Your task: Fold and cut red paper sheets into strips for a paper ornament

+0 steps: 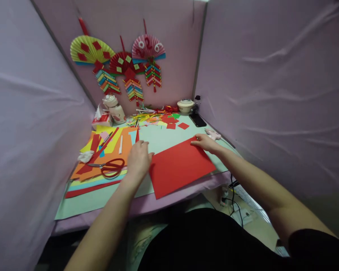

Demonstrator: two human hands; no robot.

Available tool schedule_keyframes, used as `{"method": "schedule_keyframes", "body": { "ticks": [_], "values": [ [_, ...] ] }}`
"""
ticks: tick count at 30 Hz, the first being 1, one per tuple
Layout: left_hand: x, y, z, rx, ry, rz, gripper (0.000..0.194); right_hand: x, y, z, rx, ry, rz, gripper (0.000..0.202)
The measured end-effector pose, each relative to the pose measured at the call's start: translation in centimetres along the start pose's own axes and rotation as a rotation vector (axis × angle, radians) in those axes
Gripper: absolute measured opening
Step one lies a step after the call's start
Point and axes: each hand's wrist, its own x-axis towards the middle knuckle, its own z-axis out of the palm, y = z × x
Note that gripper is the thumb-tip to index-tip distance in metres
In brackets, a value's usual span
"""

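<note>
A large red sheet of paper (180, 169) lies tilted over the front edge of the pale green table top. My right hand (205, 143) pinches its upper right corner between thumb and fingers. At the sheet's upper left corner is my left hand (139, 156), its thumb close to the paper and its fingers apart; it does not grip the sheet. Red-handled scissors (113, 168) rest left of my left hand on a pile of coloured sheets (127, 145).
Paper scraps (149, 119), a white lidded bowl (185, 106), a black phone (197, 120) and a glue gun (213, 134) lie farther back. A bottle (117, 113) and tissue pack (102, 119) stand back left. Paper fans (92, 51) hang on the wall.
</note>
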Motion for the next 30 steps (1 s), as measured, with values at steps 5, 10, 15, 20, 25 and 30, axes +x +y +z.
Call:
{"method": "schedule_keyframes", "body": {
  "ticks": [5,10,15,20,25,30],
  "values": [
    [0.4,3.7,7.5,-0.078,-0.322,0.264,0.053,0.8,2.3,4.2,-0.184,0.088,0.023,0.024],
    [0.0,4.1,9.8,-0.033,-0.365,0.265,0.063,-0.7,-0.1,7.0,-0.422,0.25,-0.362,0.047],
    [-0.2,3.6,10.4,-0.059,-0.278,0.282,0.056,-1.8,-1.8,10.6,-0.36,-0.045,-0.449,0.048],
    [-0.7,2.2,10.0,-0.049,-0.238,0.269,0.072,-1.8,-0.5,9.4,-0.404,-0.08,-0.328,0.056],
    [-2.5,0.0,9.3,0.04,-0.202,0.116,0.091,-1.9,2.1,7.9,-0.451,-0.005,-0.17,0.064],
    [-2.7,0.0,8.3,0.06,-0.222,0.029,0.095,-2.4,3.1,8.1,-0.457,0.051,-0.145,0.066]
  ]
}}
